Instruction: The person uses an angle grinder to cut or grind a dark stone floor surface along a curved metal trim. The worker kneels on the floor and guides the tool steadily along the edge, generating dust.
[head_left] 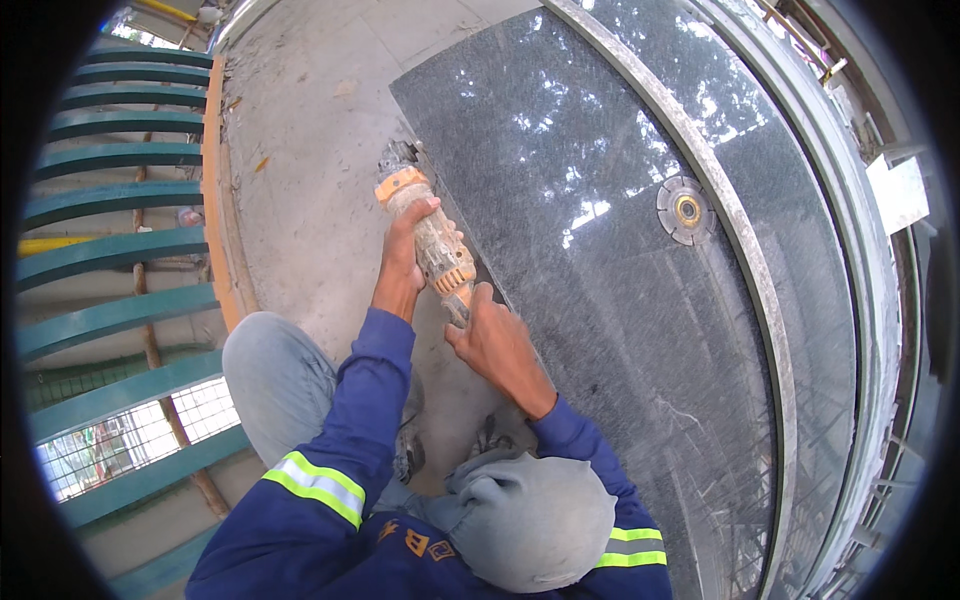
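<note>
An orange and grey angle grinder [437,240], coated in dust, is held over the floor beside the left edge of a dark polished stone slab [580,290]. Its metal head points away from me, and no disc shows on it. My left hand [405,250] is closed round the body just behind the orange collar. At the narrow tail end, the fingers of my right hand [495,340] are closed on the grinder. A round segmented cutting disc [686,210] with a brass-coloured centre lies flat on the slab, to the right of both hands.
A long narrow stone strip [720,190] lies lengthwise over the slab, right of the disc. Green slats [120,210] with an orange edge board [213,190] run along the left. Dusty concrete floor [300,140] lies between. My bent knees [280,375] are close below the hands.
</note>
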